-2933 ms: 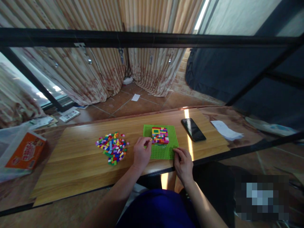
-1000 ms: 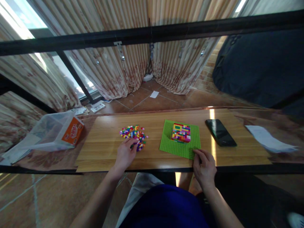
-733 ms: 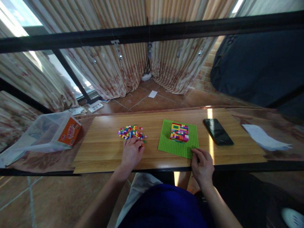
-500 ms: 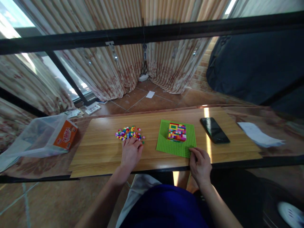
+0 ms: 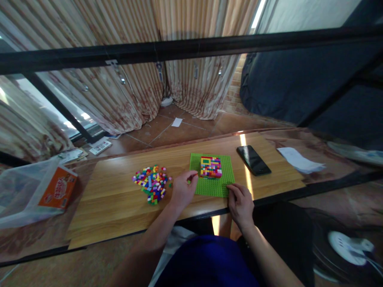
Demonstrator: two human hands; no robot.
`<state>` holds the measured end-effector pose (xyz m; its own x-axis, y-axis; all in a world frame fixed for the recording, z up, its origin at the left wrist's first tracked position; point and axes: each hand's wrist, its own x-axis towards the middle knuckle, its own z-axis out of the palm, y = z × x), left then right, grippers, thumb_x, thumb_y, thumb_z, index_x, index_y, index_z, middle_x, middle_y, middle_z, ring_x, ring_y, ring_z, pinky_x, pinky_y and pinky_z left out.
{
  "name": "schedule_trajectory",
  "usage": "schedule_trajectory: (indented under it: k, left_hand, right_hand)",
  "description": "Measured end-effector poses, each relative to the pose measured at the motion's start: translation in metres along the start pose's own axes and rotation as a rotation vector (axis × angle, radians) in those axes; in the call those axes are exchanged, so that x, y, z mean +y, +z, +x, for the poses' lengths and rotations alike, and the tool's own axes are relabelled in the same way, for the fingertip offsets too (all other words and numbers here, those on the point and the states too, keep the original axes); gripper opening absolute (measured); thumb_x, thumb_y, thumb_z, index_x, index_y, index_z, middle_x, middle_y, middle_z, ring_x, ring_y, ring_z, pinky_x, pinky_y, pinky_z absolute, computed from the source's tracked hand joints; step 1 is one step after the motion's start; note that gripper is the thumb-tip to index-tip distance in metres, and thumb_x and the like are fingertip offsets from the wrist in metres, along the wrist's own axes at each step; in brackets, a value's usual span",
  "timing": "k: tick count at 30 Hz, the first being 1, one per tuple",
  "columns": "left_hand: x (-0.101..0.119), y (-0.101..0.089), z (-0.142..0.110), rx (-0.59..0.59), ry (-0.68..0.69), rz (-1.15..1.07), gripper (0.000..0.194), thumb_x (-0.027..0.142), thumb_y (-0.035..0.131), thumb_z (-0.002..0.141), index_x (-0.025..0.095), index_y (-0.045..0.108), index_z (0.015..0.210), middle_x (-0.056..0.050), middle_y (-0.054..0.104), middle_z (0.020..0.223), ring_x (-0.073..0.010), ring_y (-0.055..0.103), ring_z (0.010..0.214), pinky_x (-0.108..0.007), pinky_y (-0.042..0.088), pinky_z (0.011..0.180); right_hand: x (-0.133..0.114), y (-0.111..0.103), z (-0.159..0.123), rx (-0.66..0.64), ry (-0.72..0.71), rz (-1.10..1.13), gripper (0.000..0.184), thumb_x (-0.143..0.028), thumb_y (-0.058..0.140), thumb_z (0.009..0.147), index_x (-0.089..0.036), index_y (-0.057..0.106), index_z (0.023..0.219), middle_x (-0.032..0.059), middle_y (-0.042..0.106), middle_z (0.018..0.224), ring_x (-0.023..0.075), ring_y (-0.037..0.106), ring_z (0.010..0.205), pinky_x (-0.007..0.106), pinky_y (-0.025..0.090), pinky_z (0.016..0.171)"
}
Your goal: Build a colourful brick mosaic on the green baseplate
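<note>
A block built of multicoloured toy bricks stands on a green studded baseplate. My left hand is at the plate's left edge, beside the block. Its thumb and forefinger pinch a small orange-looking toy brick, mostly covered by the fingertips. At the plate's front right corner, my right hand has its fingers closed on the edge. A loose pile of small toy bricks lies on the wooden board, left of my left hand.
A black phone lies right of the baseplate on the wooden board. Farther right is a white paper. A clear plastic bin with an orange label stands at the left. A dark metal bar crosses beyond the table.
My left hand has moved right, from the brick pile to the block's left side, uncovering more of the pile. My right hand stays at the plate's corner. The whole view has shifted.
</note>
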<state>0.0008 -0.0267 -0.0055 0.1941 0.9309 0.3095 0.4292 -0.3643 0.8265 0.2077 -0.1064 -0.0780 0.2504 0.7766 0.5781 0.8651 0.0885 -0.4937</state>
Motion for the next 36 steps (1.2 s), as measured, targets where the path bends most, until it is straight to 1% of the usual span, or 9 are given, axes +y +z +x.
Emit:
schedule_trajectory:
  k: [6,13,15,18,22,25,32,34,36]
  left_hand:
    - [0.0,0.01,0.005,-0.029,0.052,0.009,0.016,0.019,0.053,0.087,0.018,0.066,0.096,-0.004,0.072,0.088,-0.0165,0.067,0.08,-0.028,0.051,0.074]
    - [0.004,0.012,0.01,-0.039,0.124,0.15,0.015,0.021,0.054,0.089,0.02,0.068,0.091,-0.005,0.071,0.088,-0.0186,0.065,0.085,-0.033,0.049,0.081]
    - [0.002,0.015,0.012,-0.001,0.135,0.118,0.015,0.023,0.055,0.089,0.02,0.07,0.088,-0.005,0.069,0.09,-0.0181,0.064,0.087,-0.034,0.048,0.084]
    - [-0.004,0.021,0.013,0.069,0.092,0.048,0.016,0.026,0.057,0.088,0.02,0.072,0.086,-0.006,0.067,0.092,-0.0172,0.062,0.089,-0.033,0.049,0.084]
    - [-0.009,0.027,0.013,0.072,0.066,-0.027,0.016,0.027,0.059,0.087,0.021,0.073,0.086,-0.004,0.066,0.092,-0.0161,0.062,0.089,-0.031,0.049,0.083]
    - [-0.01,0.027,0.014,0.079,0.085,-0.008,0.015,0.028,0.06,0.086,0.021,0.074,0.085,-0.004,0.066,0.091,-0.0163,0.061,0.089,-0.032,0.048,0.084]
    - [-0.008,0.022,0.017,0.026,0.204,0.204,0.015,0.026,0.059,0.087,0.022,0.074,0.085,-0.005,0.067,0.094,-0.0187,0.059,0.091,-0.037,0.044,0.088]
    - [-0.008,0.023,0.017,0.034,0.194,0.19,0.013,0.025,0.061,0.086,0.023,0.073,0.083,-0.004,0.067,0.092,-0.0185,0.059,0.09,-0.037,0.044,0.088]
    - [-0.008,0.024,0.017,0.058,0.15,0.109,0.011,0.024,0.062,0.084,0.022,0.073,0.08,-0.004,0.067,0.089,-0.0178,0.06,0.088,-0.036,0.046,0.086]
  right_hand:
    - [-0.001,0.0,0.0,-0.01,0.002,-0.005,0.022,-0.022,0.046,0.09,-0.022,0.067,0.098,0.0072,0.064,0.1,0.021,0.058,0.096,0.039,0.049,0.085]
    - [0.0,0.002,-0.001,-0.008,-0.003,0.0,0.022,-0.021,0.047,0.09,-0.022,0.067,0.099,0.0074,0.064,0.102,0.021,0.058,0.097,0.038,0.05,0.084]
    - [0.001,0.002,-0.001,-0.009,-0.004,0.003,0.022,-0.02,0.047,0.09,-0.022,0.067,0.099,0.0075,0.064,0.102,0.0212,0.058,0.097,0.039,0.05,0.084]
    - [0.001,0.003,-0.001,-0.01,0.001,0.002,0.023,-0.02,0.047,0.089,-0.023,0.068,0.1,0.0073,0.064,0.103,0.0217,0.059,0.097,0.039,0.05,0.084]
    - [0.001,0.003,-0.001,-0.006,0.006,-0.003,0.023,-0.02,0.047,0.089,-0.023,0.068,0.099,0.0075,0.064,0.103,0.0218,0.059,0.097,0.039,0.05,0.083]
    - [0.001,0.003,-0.001,-0.008,0.006,0.001,0.023,-0.02,0.047,0.089,-0.023,0.068,0.099,0.0073,0.064,0.103,0.0216,0.059,0.097,0.039,0.05,0.084]
    - [-0.001,0.002,-0.001,-0.003,0.009,0.002,0.023,-0.021,0.047,0.09,-0.023,0.068,0.099,0.0074,0.064,0.103,0.0218,0.059,0.097,0.039,0.05,0.084]
    - [-0.002,0.002,0.0,0.001,0.013,0.001,0.023,-0.021,0.047,0.09,-0.023,0.068,0.098,0.0073,0.064,0.103,0.0217,0.059,0.097,0.039,0.05,0.084]
    - [-0.003,0.001,0.0,0.003,0.015,0.001,0.023,-0.021,0.047,0.09,-0.023,0.068,0.098,0.0071,0.065,0.102,0.0215,0.059,0.096,0.039,0.05,0.084]
